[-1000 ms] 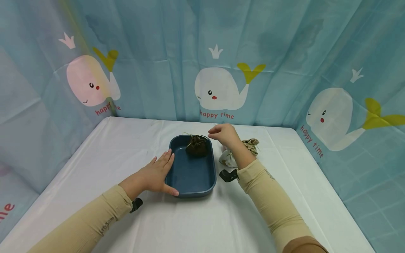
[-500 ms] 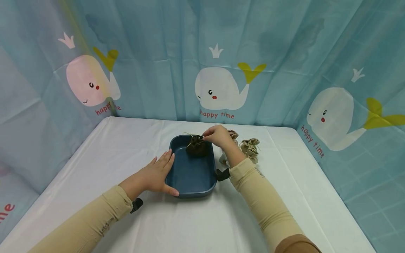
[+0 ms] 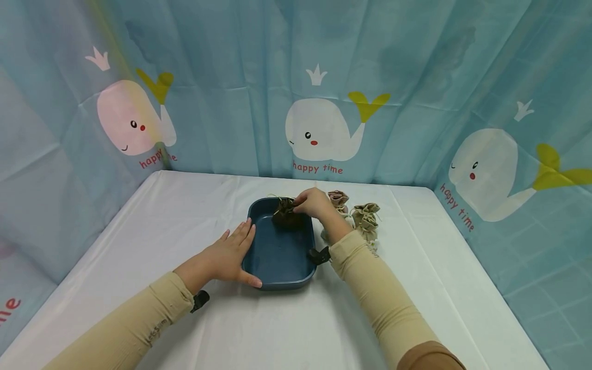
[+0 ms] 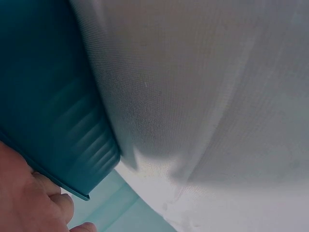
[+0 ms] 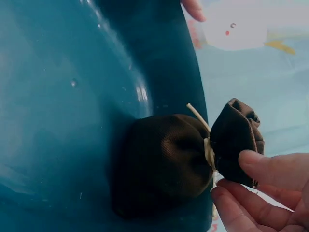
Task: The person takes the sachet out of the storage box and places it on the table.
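Observation:
A dark brown drawstring pouch (image 3: 287, 220) stands in the far end of a blue rectangular basin (image 3: 277, 259). My right hand (image 3: 314, 203) reaches over the basin's far right corner and pinches the pouch's gathered top. In the right wrist view the thumb (image 5: 263, 166) lies on the ruffled cloth above the pale tie cord (image 5: 209, 153), with the fingers beneath; the pouch's round body (image 5: 164, 164) sits against the basin's wall. My left hand (image 3: 225, 258) rests on the basin's left rim, fingers spread and straight, thumb at the near left corner.
Just right of the basin stand more drawstring pouches: a pinkish-brown one (image 3: 338, 198) and a khaki one (image 3: 367, 221), with a pale one partly hidden behind my right forearm. A white cloth (image 3: 152, 231) covers the table. Blue curtains (image 3: 222, 103) with whale prints hang behind.
My right hand has moved left and slightly down from beyond the basin's far right corner and taken hold of the brown pouch's top. My left hand has stayed on the rim.

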A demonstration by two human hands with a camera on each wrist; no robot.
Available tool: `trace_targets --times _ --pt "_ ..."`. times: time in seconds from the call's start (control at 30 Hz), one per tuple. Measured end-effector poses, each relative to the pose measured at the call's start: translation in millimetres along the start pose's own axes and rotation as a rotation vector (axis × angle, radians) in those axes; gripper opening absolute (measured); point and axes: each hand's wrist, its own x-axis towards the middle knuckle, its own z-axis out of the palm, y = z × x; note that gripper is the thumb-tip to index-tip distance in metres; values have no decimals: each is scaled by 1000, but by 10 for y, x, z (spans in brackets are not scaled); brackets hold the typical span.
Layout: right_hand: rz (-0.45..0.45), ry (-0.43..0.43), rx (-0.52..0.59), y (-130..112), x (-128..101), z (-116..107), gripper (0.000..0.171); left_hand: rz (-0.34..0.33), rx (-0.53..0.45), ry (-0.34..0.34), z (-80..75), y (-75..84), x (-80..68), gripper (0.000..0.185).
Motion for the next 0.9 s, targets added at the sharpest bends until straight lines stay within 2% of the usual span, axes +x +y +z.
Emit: trace_targets --times 0.27,0.5,0.73,0.9 --pt "6 40 -48 -51 6 35 12 -5 -20 0 14 -1 6 136" --pt "11 64 0 -93 0 35 12 16 -19 19 -1 4 -13 136" --pt "6 80 -3 -107 -14 -13 13 -3 5 -2 21 -9 7 137" --pt "1 86 33 -138 -31 -81 14 -5 8 -8 5 2 3 137"
